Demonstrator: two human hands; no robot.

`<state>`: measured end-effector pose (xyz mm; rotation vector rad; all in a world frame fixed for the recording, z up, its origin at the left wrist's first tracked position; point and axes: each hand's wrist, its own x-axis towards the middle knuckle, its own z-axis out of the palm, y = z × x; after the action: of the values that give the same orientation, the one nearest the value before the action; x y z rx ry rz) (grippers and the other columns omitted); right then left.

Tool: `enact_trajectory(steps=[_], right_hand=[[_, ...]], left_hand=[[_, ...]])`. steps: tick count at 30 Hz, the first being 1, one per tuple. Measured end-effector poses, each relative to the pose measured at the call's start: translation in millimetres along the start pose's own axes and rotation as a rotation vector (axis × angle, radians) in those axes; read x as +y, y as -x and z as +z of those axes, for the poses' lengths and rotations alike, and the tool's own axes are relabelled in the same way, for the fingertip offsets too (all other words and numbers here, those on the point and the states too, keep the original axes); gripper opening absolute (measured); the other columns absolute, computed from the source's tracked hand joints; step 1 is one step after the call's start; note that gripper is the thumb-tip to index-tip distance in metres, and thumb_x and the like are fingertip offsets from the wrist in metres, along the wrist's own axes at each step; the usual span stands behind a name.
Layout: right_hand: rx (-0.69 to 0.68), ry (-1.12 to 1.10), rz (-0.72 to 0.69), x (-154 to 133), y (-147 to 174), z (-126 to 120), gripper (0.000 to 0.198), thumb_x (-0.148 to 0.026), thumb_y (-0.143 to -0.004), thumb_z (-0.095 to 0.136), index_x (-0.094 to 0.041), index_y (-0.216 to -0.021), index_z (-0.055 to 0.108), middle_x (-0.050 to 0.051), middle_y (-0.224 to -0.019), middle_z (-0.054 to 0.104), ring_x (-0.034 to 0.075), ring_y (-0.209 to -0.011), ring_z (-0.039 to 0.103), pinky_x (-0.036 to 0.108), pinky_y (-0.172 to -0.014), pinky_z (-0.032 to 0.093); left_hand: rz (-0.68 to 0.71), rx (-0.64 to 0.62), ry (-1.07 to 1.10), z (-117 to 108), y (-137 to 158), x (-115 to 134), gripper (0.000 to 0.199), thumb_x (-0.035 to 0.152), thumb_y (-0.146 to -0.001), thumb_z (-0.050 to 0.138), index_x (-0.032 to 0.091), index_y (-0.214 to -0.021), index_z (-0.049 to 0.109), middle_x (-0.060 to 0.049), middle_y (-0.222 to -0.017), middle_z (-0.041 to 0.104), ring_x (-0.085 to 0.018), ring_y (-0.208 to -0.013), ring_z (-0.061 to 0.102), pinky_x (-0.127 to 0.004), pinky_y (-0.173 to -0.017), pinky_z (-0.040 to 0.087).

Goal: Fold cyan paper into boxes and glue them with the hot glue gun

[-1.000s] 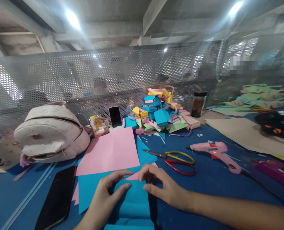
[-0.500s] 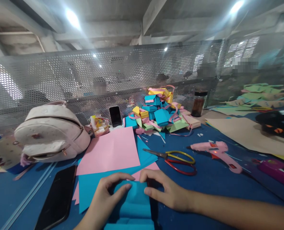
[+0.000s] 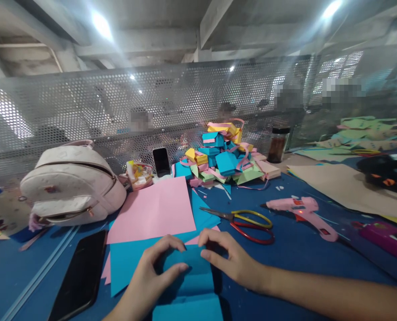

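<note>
A folded sheet of blue paper (image 3: 195, 278) lies in front of me, with creases across it. My left hand (image 3: 160, 263) curves over its left side, thumb on the paper's face and fingertips at the far edge. At the right far corner, the thumb and forefinger of my right hand (image 3: 233, 261) grip the edge; its other fingers are curled under, partly hidden. Beneath and beyond the folded piece are a flat pink sheet (image 3: 156, 209) and a larger blue sheet (image 3: 125, 263).
Scissors (image 3: 232, 217) and a pink glue gun (image 3: 302, 209) lie to the right. A black phone (image 3: 80, 276) and a white backpack (image 3: 74, 187) are at left. Folded paper pieces (image 3: 227, 162) are heaped at the back, beside a dark jar (image 3: 278, 145) before a perforated metal screen (image 3: 185, 96).
The folded blue paper has shifted slightly away from me, and its near part lies flatter. Both hands moved a little with it; my left thumb and forefinger are farther apart.
</note>
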<state>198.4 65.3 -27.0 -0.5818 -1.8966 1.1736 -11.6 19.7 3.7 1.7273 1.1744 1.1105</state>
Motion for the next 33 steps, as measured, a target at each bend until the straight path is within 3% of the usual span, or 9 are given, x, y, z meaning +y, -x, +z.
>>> enact_trajectory(steps=[4, 7, 13, 16, 21, 33], right_hand=[[-0.037, -0.001, -0.016, -2, 0, -1, 0.015, -0.033, -0.091, 0.057, -0.019, -0.09, 0.061, 0.0, -0.077, 0.056, 0.014, -0.071, 0.05, 0.026, -0.064, 0.038], [-0.045, 0.0, -0.042, -6, 0, -1, 0.016, -0.03, -0.091, 0.056, -0.02, -0.1, 0.066, 0.003, -0.09, 0.064, 0.016, -0.077, 0.054, 0.027, -0.067, 0.041], [0.074, -0.048, -0.03, -5, 0, 0, 0.033, -0.027, -0.091, 0.059, -0.029, -0.124, 0.058, 0.003, -0.101, 0.064, 0.015, -0.083, 0.058, 0.026, -0.072, 0.045], [0.069, -0.031, -0.072, -5, 0, -1, 0.04, -0.025, -0.092, 0.059, -0.033, -0.131, 0.054, 0.004, -0.116, 0.061, 0.015, -0.088, 0.058, 0.026, -0.074, 0.046], [0.004, 0.035, -0.133, -5, 0, -3, 0.04, -0.027, -0.094, 0.057, -0.033, -0.133, 0.055, 0.005, -0.112, 0.06, 0.016, -0.087, 0.057, 0.028, -0.072, 0.047], [-0.017, 0.12, -0.164, -3, 2, -3, 0.048, -0.036, -0.094, 0.055, -0.034, -0.141, 0.044, 0.007, -0.119, 0.058, 0.019, -0.088, 0.057, 0.033, -0.075, 0.051]], left_hand=[[-0.013, -0.004, 0.011, 6, 6, -8, 0.013, 0.03, -0.07, 0.077, 0.019, -0.069, 0.07, -0.006, -0.083, 0.069, -0.024, -0.085, 0.063, -0.032, -0.078, 0.049], [-0.066, 0.032, -0.024, 6, 7, -11, 0.017, 0.032, -0.069, 0.077, 0.019, -0.061, 0.069, -0.005, -0.073, 0.069, -0.023, -0.079, 0.064, -0.031, -0.074, 0.05], [-0.162, 0.191, -0.027, -3, -3, -13, 0.021, 0.034, -0.066, 0.077, 0.018, -0.059, 0.066, -0.006, -0.077, 0.071, -0.025, -0.084, 0.063, -0.031, -0.078, 0.046], [-0.155, 0.164, 0.003, -6, -5, -11, 0.025, 0.037, -0.072, 0.073, 0.017, -0.059, 0.065, -0.006, -0.073, 0.068, -0.021, -0.076, 0.061, -0.028, -0.07, 0.045], [-0.109, 0.134, 0.032, -8, -5, -9, 0.028, 0.037, -0.077, 0.07, 0.017, -0.059, 0.063, -0.002, -0.067, 0.063, -0.016, -0.067, 0.056, -0.024, -0.064, 0.043], [-0.091, 0.14, 0.032, -8, -5, -7, 0.026, 0.036, -0.076, 0.071, 0.017, -0.059, 0.064, -0.003, -0.071, 0.067, -0.018, -0.07, 0.06, -0.025, -0.067, 0.046]])
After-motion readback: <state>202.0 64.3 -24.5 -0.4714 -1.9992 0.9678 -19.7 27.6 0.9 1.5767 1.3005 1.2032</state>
